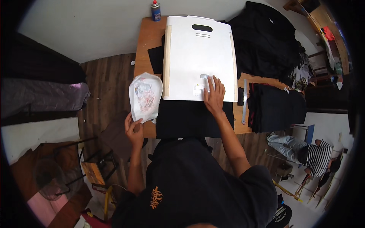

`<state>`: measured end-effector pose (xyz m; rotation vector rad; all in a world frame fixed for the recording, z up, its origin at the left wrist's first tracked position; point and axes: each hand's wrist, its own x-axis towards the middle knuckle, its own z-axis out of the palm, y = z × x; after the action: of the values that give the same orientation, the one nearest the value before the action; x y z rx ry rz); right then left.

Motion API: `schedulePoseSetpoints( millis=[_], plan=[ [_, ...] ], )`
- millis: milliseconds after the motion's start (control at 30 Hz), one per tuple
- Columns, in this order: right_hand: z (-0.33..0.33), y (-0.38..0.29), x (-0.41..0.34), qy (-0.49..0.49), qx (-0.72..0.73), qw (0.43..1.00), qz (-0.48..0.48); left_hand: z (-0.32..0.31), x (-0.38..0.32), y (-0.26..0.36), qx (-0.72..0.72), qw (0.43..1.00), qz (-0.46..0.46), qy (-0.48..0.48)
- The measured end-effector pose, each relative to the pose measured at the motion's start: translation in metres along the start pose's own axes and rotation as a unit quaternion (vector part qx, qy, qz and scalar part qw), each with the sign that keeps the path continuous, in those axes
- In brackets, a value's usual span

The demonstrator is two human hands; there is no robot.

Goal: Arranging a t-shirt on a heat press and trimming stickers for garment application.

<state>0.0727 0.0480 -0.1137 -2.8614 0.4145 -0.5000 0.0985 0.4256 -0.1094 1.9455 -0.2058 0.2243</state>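
Note:
A large white plastic panel [199,51] with an oval slot near its far end lies over black fabric [188,119] on the wooden table. My right hand [214,95] rests on the panel's near right part, fingers spread, by a small grey patch and a label. At the table's left edge is a shallow white container [146,95], like a folded bag or tray, with reddish scraps or print inside; which of these cannot be told. My left hand [134,129] pinches its near edge between thumb and fingers.
A metal ruler [244,99] lies right of the panel, beside a folded black fabric stack [276,107]. Behind is a black fabric heap [262,40]. A spray can [155,11] stands at the far left corner. A person [308,156] is at the right.

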Motion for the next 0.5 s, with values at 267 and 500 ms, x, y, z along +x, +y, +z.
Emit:
schedulePoseSetpoints(
  millis=[267, 500],
  plan=[
    [-0.007, -0.018, 0.019, -0.083, -0.071, 0.993, 0.042, 0.063, 0.067, 0.043, -0.059, 0.996, 0.057, -0.038],
    [0.012, 0.008, 0.003, -0.046, 0.096, 0.992, 0.067, 0.140, 0.078, 0.068, -0.053, 0.996, 0.045, -0.059]
  ],
)
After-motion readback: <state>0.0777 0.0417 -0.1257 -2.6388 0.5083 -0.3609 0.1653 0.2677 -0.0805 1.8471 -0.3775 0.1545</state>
